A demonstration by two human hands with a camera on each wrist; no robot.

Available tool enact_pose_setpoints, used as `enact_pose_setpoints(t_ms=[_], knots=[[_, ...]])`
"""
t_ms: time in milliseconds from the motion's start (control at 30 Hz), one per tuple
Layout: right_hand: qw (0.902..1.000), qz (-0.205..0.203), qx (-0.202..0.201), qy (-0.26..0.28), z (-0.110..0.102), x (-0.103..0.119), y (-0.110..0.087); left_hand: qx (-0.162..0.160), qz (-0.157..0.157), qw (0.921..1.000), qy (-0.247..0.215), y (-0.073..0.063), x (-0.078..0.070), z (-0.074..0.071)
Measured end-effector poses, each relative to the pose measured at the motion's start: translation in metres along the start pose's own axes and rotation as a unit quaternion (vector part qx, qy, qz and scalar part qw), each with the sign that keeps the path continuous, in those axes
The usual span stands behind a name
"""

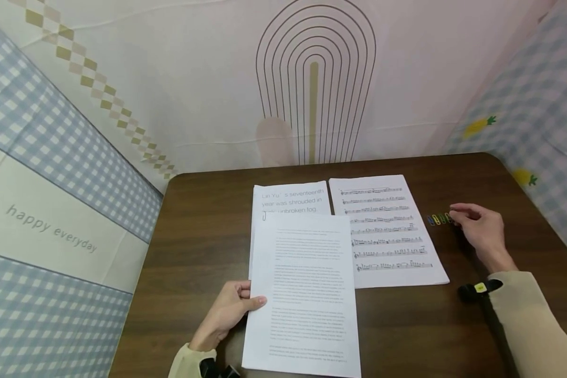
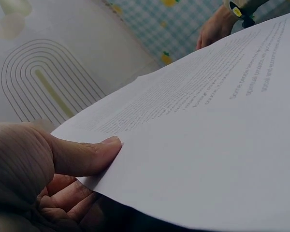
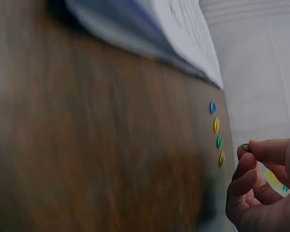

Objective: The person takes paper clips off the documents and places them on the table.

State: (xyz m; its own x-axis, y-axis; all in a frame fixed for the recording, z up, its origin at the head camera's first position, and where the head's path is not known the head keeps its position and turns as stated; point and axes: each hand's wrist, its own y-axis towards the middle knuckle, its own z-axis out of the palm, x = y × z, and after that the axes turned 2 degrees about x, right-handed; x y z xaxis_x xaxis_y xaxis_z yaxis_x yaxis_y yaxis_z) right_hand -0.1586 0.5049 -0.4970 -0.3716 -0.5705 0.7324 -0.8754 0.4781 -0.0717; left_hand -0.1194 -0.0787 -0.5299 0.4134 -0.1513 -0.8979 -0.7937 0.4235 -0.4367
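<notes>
My left hand (image 1: 227, 310) grips the left edge of a sheaf of printed paper (image 1: 309, 294), thumb on top and fingers beneath. In the left wrist view the sheaf (image 2: 183, 159) slants up from the thumb. What looks like a small paper clip (image 1: 264, 216) shows at its top left corner. Over on the right, my right hand (image 1: 483, 228) pinches a green paper clip (image 3: 245, 147) between thumb and index finger. Several more paper clips lie in a row beside it: a blue one (image 3: 212, 107), a green one (image 3: 219, 142) and yellow ones (image 3: 216, 124).
Behind the sheaf, partly covered, lies a stack of large-print pages (image 1: 290, 195). Sheet music (image 1: 387, 231) rests on the brown table (image 1: 198, 226) between that stack and the clips. A patterned white cloth (image 1: 208, 79) hangs behind the table.
</notes>
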Motion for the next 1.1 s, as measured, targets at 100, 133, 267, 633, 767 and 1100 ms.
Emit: enact_pose_setpoints(t_ms=[100,133,267,633,767,1100], knots=[[0.9999,0.003,0.0,-0.016,-0.005,-0.006,0.004,0.001,0.0,1.0,0.0,0.0,0.0,0.0],[0.9998,0.003,0.001,-0.02,-0.006,-0.008,0.005,0.0,0.0,1.0,0.0,0.0,0.0,0.0],[0.9987,-0.002,0.0,-0.051,-0.01,-0.012,0.007,0.0,0.0,1.0,-0.001,0.0,0.0,0.0],[0.9924,0.0,0.01,-0.123,-0.003,-0.01,0.013,-0.002,-0.004,1.0,-0.003,-0.001,-0.001,0.0],[0.9917,0.005,0.009,-0.128,-0.001,-0.008,0.014,-0.002,-0.004,1.0,-0.003,-0.001,-0.001,0.0],[0.9934,0.026,0.01,-0.112,0.0,-0.007,0.014,-0.003,-0.005,1.0,-0.003,-0.001,-0.002,0.0]])
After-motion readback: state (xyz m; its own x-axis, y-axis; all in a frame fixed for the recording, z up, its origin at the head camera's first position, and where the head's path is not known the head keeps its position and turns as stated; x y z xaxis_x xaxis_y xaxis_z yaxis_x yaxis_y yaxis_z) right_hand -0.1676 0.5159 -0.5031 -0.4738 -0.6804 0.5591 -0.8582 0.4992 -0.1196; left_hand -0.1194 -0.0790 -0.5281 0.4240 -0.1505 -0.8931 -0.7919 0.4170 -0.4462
